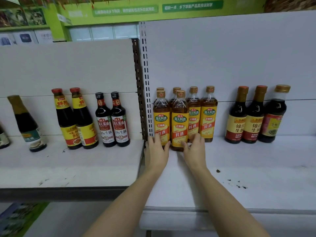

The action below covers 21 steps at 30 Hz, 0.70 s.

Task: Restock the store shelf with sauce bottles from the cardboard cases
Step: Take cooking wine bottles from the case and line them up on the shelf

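Several cooking-wine bottles with yellow labels and gold caps stand in a cluster on the white shelf [256,168], just right of the perforated upright. My left hand [156,149] rests with straight fingers against the base of the front-left bottle [160,117], its thumb lying between that bottle and the front-middle bottle [179,120]. My right hand [195,147] touches the base of the front-middle bottle with its thumb, while its fingers lie on the bottle behind [194,115]. A further bottle [209,113] stands at the right of the cluster. No cardboard case is in view.
Three dark soy sauce bottles [254,117] stand to the right along the back panel. On the lower left shelf [68,165] stand two red-capped sauce bottles [75,120], two black-capped soy bottles [112,120] and a tilted-looking dark bottle [27,124]. A slotted metal upright [145,82] divides the shelves.
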Each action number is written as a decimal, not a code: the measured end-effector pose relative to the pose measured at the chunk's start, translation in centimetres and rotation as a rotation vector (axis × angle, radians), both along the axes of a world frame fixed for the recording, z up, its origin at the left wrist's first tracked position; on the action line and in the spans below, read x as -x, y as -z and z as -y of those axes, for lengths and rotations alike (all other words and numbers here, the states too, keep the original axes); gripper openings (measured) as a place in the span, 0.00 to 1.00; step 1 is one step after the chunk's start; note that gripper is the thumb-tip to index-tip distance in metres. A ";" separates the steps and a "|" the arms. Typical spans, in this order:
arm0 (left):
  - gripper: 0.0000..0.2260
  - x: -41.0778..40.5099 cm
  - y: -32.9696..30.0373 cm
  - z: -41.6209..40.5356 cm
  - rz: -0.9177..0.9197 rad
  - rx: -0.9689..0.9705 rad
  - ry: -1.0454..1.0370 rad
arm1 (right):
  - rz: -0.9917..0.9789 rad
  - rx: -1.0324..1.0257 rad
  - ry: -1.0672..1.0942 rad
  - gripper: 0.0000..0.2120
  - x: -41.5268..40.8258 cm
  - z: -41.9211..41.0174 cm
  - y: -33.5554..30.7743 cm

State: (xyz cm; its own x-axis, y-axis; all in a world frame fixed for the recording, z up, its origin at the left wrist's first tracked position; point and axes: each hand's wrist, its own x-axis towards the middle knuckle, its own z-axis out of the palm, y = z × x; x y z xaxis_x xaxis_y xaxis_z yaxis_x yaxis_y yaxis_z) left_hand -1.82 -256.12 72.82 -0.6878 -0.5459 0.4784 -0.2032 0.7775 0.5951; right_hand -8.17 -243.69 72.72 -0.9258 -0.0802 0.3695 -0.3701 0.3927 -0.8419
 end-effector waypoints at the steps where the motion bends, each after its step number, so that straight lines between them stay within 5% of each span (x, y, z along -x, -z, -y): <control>1: 0.19 -0.1 0.1 0.0 -0.002 0.024 -0.025 | -0.008 -0.011 -0.006 0.14 -0.1 0.0 0.0; 21: 0.20 -0.3 0.3 -0.2 -0.071 -0.022 0.096 | -0.148 -0.174 -0.119 0.13 0.1 0.5 1.1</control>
State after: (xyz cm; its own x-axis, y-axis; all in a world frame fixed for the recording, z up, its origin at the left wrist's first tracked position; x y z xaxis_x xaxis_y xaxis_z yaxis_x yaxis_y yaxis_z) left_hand -1.50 -255.96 72.53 -0.7024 -0.4901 0.5162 -0.0853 0.7779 0.6225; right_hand -8.32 -244.18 71.59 -0.8429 -0.2592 0.4714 -0.5364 0.4736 -0.6986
